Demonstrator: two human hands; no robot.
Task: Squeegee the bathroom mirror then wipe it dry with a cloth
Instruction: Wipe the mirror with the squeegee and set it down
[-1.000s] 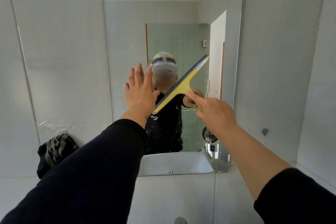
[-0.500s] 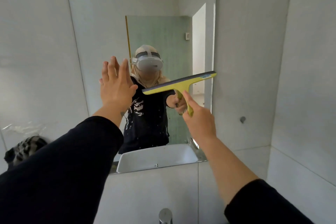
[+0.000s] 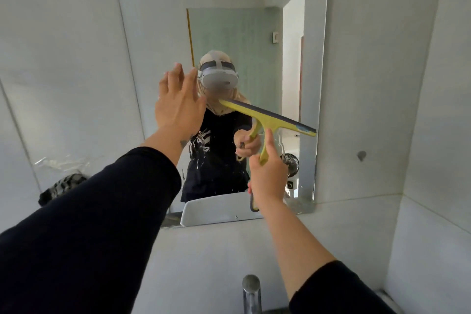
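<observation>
The frameless mirror [image 3: 158, 33] hangs on the tiled wall ahead, with water drops low on the glass. My right hand [image 3: 267, 181] grips the handle of a yellow squeegee [image 3: 265, 117], whose dark blade lies against the mirror and slopes down to the right. My left hand [image 3: 178, 107] is raised flat against the glass with its fingers apart, left of the blade. A striped dark cloth [image 3: 61, 186] lies crumpled on the left, partly hidden by my left sleeve.
A chrome tap [image 3: 251, 293] stands at the bottom centre. A small round hook [image 3: 361, 155] is on the wall right of the mirror. A side wall closes in on the right. Crinkled clear plastic [image 3: 58, 162] sits above the cloth.
The squeegee blade has swung clockwise, from tilted up to the right through near level to sloping down to the right. My left hand stays spread on the glass. My view has shifted.
</observation>
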